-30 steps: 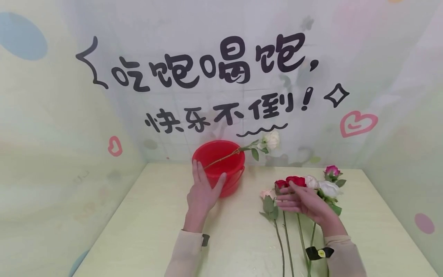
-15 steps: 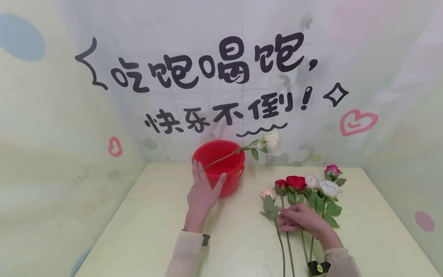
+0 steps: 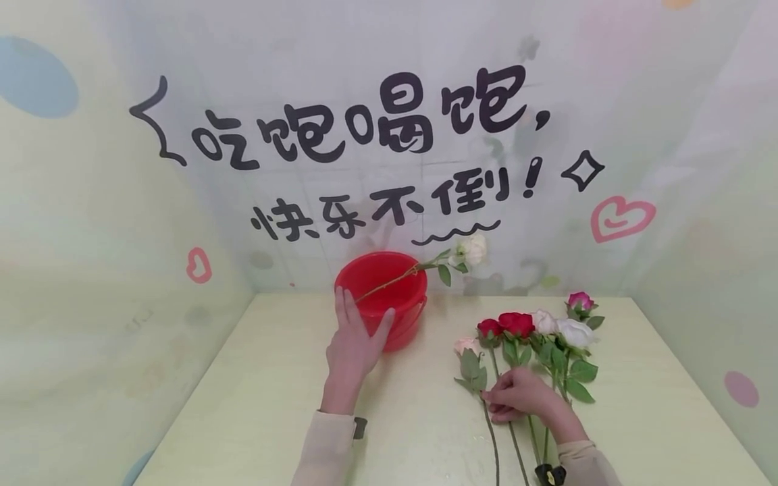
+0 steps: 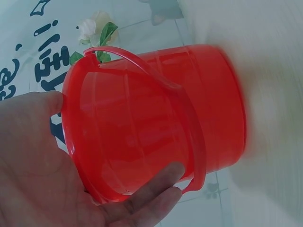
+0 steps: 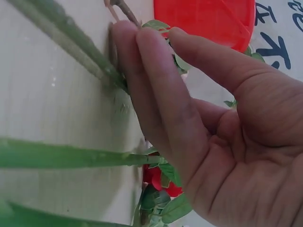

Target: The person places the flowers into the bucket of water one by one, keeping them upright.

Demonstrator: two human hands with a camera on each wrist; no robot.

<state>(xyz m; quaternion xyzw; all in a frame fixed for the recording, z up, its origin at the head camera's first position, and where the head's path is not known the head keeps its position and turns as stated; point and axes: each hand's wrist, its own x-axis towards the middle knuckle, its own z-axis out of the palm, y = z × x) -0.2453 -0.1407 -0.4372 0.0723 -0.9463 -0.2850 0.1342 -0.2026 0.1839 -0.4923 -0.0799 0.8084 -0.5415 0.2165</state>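
A red bucket (image 3: 406, 331) stands at the back of the table, with one cream-white rose (image 3: 473, 250) leaning out over its right rim. My left hand (image 3: 357, 341) rests against the bucket's near side, thumb and fingers spread along the rim and wall; the left wrist view shows the fingers fairly straight. A pale pink rose (image 3: 467, 346) lies leftmost among several loose stems. Beside its stem (image 3: 492, 439) is my right hand (image 3: 516, 395), fingertips at the stem just below the leaves. In the right wrist view a gap shows between thumb and fingers.
Red roses (image 3: 516, 325), a white rose (image 3: 575, 333) and a magenta rose (image 3: 580, 301) lie at the right of the table (image 3: 273, 398), their stems toward the front edge. A printed sheet (image 3: 304, 54) covers the walls behind and beside.
My right hand has come down from above the red roses toward the front, its fingertips reaching the pale pink rose's stem. My left hand and the bucket hold their place.
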